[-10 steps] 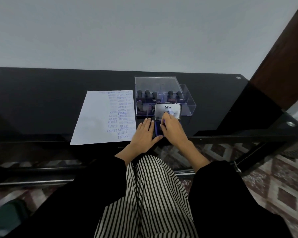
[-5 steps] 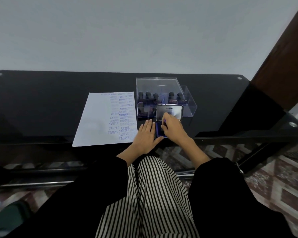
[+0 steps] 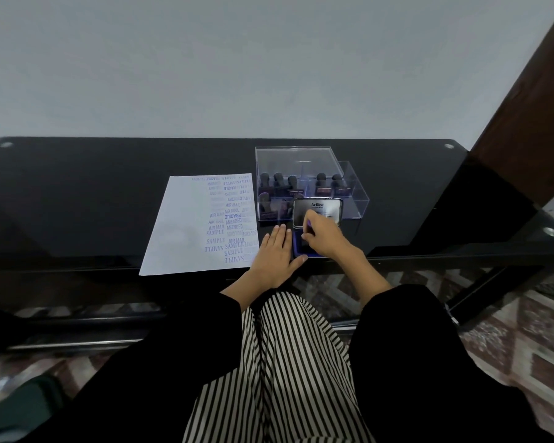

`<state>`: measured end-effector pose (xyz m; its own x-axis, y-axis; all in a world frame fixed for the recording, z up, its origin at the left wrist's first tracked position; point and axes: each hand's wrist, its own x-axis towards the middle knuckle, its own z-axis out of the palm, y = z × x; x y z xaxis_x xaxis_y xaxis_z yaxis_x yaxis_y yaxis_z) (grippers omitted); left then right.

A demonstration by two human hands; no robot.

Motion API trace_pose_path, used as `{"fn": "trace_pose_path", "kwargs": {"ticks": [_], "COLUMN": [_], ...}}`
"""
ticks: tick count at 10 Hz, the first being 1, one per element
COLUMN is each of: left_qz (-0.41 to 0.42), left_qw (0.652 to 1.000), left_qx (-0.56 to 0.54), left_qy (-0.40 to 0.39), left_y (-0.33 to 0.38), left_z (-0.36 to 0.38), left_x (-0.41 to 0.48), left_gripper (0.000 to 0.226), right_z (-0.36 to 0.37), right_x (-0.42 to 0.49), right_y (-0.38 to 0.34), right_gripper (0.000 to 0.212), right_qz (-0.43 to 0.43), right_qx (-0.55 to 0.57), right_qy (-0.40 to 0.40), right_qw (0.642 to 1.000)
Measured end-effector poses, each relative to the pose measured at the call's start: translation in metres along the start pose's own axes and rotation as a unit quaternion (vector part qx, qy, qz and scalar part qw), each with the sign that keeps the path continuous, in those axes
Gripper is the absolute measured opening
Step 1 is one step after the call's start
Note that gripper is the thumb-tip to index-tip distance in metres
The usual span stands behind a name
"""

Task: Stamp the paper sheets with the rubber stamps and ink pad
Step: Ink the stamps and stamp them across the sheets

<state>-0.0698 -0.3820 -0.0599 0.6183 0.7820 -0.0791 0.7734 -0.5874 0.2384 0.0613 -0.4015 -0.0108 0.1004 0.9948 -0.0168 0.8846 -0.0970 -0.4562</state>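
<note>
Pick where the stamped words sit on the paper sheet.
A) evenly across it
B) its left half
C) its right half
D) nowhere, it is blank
C: the purple words crowd the right half of the sheet, toward the clear box; the left half is bare.

The pad point(image 3: 297, 249) is largely covered by the right hand point(image 3: 327, 239); the stamp point(image 3: 309, 224) is almost hidden by its fingers point(image 3: 314, 219).

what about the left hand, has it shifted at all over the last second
No. The left hand stays flat against the left edge of the ink pad, thumb at the pad's near edge, just as before.
</note>
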Motion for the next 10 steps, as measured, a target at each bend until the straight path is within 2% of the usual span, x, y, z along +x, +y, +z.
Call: {"fn": "trace_pose_path", "kwargs": {"ticks": [1, 4, 8, 10], "left_qz": [0.001, -0.002, -0.002, -0.001], "left_qw": [1.000, 1.000, 1.000, 1.000], "left_qx": [-0.001, 0.005, 0.004, 0.009], "left_qy": [0.005, 0.003, 0.002, 0.004], "left_y": [0.000, 0.000, 0.000, 0.000], "left_z": [0.000, 0.002, 0.000, 0.001], "left_x": [-0.001, 0.000, -0.001, 0.000], "left_gripper": [0.072, 0.074, 0.073, 0.074], "right_z": [0.000, 0.016, 0.005, 0.010], "right_x": [0.000, -0.018, -0.001, -0.009], "right_y": [0.000, 0.002, 0.001, 0.001], "right_gripper": [0.011, 0.018, 0.018, 0.019], "right_qz": [0.000, -0.027, -0.007, -0.023], "right_qx": [0.005, -0.011, 0.000, -0.010], "right_qy": [0.004, 0.083, 0.018, 0.053], "right_qw": [1.000, 0.996, 1.000, 0.998]}}
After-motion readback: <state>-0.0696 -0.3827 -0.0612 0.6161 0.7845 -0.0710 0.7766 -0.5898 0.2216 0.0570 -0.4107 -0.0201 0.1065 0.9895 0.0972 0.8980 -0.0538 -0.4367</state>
